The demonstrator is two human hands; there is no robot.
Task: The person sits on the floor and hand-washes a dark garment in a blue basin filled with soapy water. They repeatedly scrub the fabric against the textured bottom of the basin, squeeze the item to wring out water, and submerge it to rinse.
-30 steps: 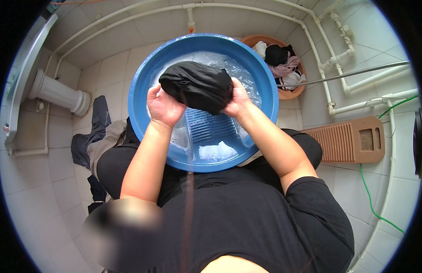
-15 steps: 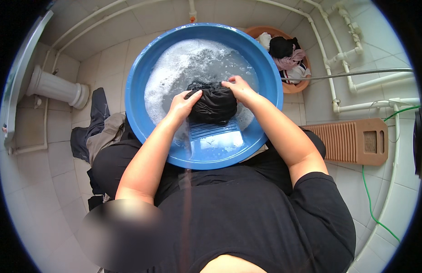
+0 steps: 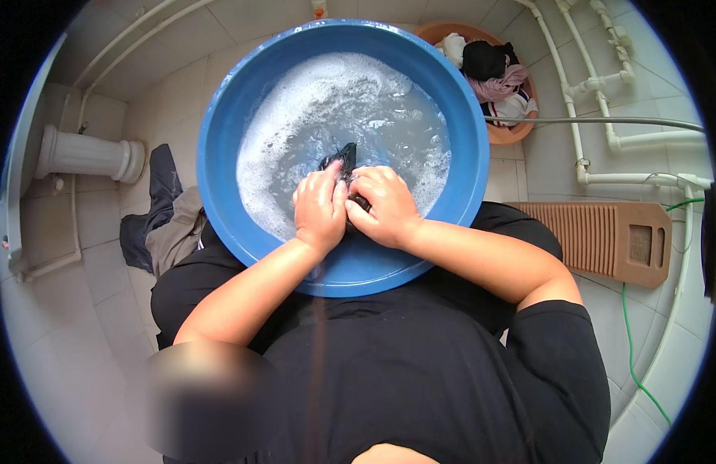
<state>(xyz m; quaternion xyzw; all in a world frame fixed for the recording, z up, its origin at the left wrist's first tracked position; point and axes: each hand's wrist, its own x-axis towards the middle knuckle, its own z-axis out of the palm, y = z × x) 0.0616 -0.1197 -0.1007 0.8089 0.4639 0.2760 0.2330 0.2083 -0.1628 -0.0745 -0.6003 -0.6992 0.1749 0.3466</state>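
Observation:
A large blue basin of foamy, greyish water stands in front of me, between my legs. Low in it, a wet black cloth garment is bunched up under my two hands. My left hand is closed on its left side, and my right hand is closed on its right side, the thumbs almost touching. One dark tip of the cloth sticks up beyond the fingers. Most of the garment is hidden by the hands and the water, as is the ribbed slope of the basin.
An orange-brown tub of clothes stands beyond the basin at the right. A brown washboard lies right of my leg, a green hose near it. Dark and beige clothes lie at the left. White pipes line the wall.
Both hands have come nearer together and lower toward the near side of the basin. The black garment, earlier spread between them above the ribbed slope, is now squeezed into a small bundle.

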